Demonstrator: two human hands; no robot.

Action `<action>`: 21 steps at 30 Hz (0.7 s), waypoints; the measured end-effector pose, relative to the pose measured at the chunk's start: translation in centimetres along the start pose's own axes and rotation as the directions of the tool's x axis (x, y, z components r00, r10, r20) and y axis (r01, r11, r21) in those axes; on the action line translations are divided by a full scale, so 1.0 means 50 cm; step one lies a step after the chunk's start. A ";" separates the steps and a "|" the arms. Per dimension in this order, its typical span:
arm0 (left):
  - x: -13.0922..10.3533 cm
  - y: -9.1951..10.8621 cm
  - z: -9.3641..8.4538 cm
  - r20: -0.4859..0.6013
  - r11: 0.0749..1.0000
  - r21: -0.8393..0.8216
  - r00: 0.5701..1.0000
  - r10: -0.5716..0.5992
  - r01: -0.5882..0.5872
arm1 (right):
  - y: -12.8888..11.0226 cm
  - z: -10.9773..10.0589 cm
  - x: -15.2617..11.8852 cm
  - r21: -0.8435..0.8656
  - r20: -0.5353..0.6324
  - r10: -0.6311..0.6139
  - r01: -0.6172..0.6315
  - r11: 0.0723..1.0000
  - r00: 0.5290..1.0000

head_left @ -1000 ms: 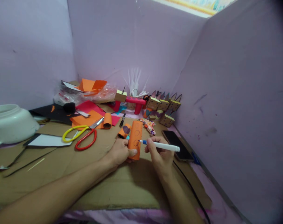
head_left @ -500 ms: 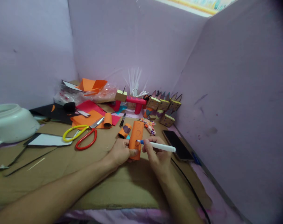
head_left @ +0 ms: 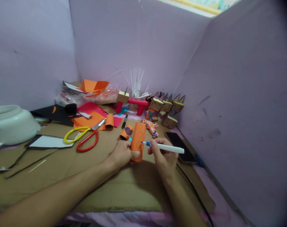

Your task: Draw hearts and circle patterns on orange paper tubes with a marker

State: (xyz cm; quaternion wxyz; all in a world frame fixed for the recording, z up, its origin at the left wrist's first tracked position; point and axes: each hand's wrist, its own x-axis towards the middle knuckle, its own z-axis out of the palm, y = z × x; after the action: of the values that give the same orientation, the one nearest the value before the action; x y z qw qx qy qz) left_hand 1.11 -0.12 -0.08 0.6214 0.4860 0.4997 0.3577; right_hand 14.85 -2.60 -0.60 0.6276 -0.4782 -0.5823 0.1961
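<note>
An orange paper piece (head_left: pixel 137 135) with round outlines drawn down it stands out near the middle of the cardboard. My left hand (head_left: pixel 122 154) grips its lower end, the thumb lying on its front. My right hand (head_left: pixel 164 157) is closed around a white pen (head_left: pixel 169 148) whose blue tip end points left, at the right side of the lowest outline. Whether the tip touches the paper is too small to tell. Just left of the paper lies a small orange roll (head_left: pixel 126 132) with a dark heart on it.
Scissors (head_left: pixel 88 138) with yellow and red handles lie left of my hands. A phone (head_left: pixel 180 146) lies to the right, near a black cable (head_left: pixel 193 189). Box-like animal heads (head_left: pixel 170 121) stand behind, and a white pot (head_left: pixel 13 126) is at far left.
My right hand has moved slightly right with the pen, and the tip has shifted from inside the lowest outline to its right side. My left hand holds still.
</note>
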 end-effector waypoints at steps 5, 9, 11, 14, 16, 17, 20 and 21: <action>-0.001 0.004 0.000 -0.002 1.000 0.003 1.000 -0.003 0.003 | 0.000 0.003 -0.001 -0.001 0.023 0.009 -0.009 1.000 1.000; -0.004 0.006 0.001 -0.005 1.000 -0.013 1.000 -0.003 0.003 | 0.004 0.006 -0.002 -0.022 0.043 -0.002 0.003 1.000 0.999; -0.005 0.007 0.001 -0.003 1.000 -0.009 1.000 -0.001 0.001 | 0.005 0.007 -0.003 -0.035 0.057 -0.005 0.007 0.999 0.998; -0.005 0.007 0.000 0.000 1.000 -0.011 1.000 -0.004 0.004 | 0.005 0.006 -0.004 -0.058 0.079 -0.008 0.012 0.998 0.997; -0.005 0.007 0.000 0.001 1.000 -0.017 1.000 -0.005 0.005 | 0.003 0.007 -0.005 -0.057 0.084 -0.015 0.020 0.998 0.996; -0.005 0.007 0.000 0.001 1.000 -0.019 1.000 -0.003 0.003 | 0.002 0.007 -0.005 -0.053 0.089 -0.019 0.023 0.998 0.996; -0.004 0.006 0.000 0.010 1.000 -0.022 1.000 0.009 -0.009 | -0.001 0.009 -0.005 -0.038 0.108 -0.031 0.035 0.999 0.994; -0.004 0.005 0.000 0.011 1.000 -0.020 1.000 0.012 -0.011 | -0.001 0.010 -0.005 -0.037 0.114 -0.032 0.037 0.999 0.993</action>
State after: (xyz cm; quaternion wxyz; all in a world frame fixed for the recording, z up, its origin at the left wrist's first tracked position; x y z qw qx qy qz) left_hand 1.09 -0.25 0.24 0.6270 0.4846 0.4898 0.3636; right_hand 14.34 -2.64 -0.74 0.5873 -0.4684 -0.6289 0.2006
